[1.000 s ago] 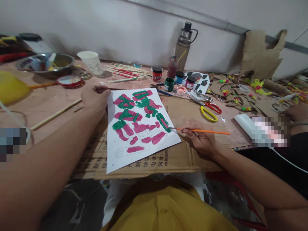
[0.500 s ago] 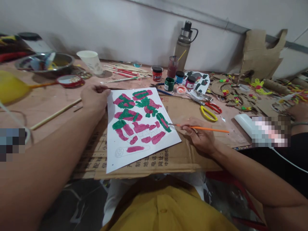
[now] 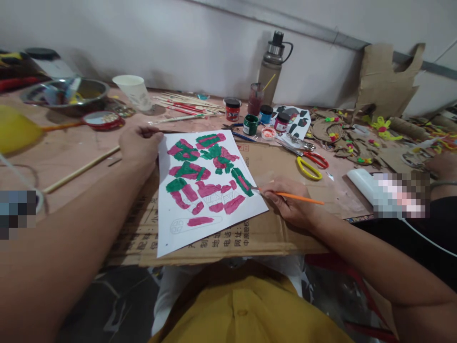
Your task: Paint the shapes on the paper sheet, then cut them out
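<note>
A white sheet of paper (image 3: pixel 210 190) with pink and green painted shapes lies on a flat piece of cardboard (image 3: pixel 278 166). My left hand (image 3: pixel 141 147) pinches the sheet's upper left corner. In my right hand (image 3: pixel 291 202) is a paintbrush with an orange handle (image 3: pixel 303 197), its tip at the green and pink strip near the sheet's right edge. Faint pencil outlines show at the bottom of the sheet. Behind the sheet stand an open green paint jar (image 3: pixel 251 125) and red (image 3: pixel 233 110), blue (image 3: pixel 266 114) and magenta (image 3: pixel 282 122) jars.
Yellow and red scissors (image 3: pixel 309 168) lie right of the sheet, near a white device (image 3: pixel 364 188). At the back are a bottle (image 3: pixel 270 71), a paper cup (image 3: pixel 134 93), thin sticks (image 3: pixel 189 104) and a metal bowl (image 3: pixel 102 90). Another person's hand (image 3: pixel 444 169) is at far right.
My right hand has shifted slightly left, and the orange handle has swung to a steeper slant. The brush tip is a little lower along the strip. My left hand stays at the corner.
</note>
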`<state>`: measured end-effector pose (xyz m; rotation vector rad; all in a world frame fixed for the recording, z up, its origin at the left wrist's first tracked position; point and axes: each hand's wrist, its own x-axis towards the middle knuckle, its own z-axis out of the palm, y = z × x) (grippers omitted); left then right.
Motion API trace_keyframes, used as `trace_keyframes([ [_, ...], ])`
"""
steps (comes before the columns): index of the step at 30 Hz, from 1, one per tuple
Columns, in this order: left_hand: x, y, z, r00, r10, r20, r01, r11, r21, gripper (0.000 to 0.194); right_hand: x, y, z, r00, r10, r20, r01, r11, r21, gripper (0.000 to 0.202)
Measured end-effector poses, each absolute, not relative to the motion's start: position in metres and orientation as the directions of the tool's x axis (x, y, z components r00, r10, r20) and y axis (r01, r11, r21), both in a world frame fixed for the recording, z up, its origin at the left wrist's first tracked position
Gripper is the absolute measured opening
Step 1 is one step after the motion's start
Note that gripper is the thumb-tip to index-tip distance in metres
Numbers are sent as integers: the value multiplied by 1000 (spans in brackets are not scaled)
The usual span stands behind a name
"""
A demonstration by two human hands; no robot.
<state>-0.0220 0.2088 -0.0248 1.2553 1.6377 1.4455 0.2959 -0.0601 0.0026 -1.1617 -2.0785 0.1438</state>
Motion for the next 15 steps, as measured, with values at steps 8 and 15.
trace_keyframes([
  [8, -25, 212, -29, -362, 915, 177, 291, -69, 954, 22, 297, -67, 8, -295, 789, 539, 679, 570, -463, 21],
  [15, -18, 200, -18, -373, 917, 143, 277, -37, 960, 23, 293, -67, 8, -206, 788, 580, 609, 567, -555, 23],
])
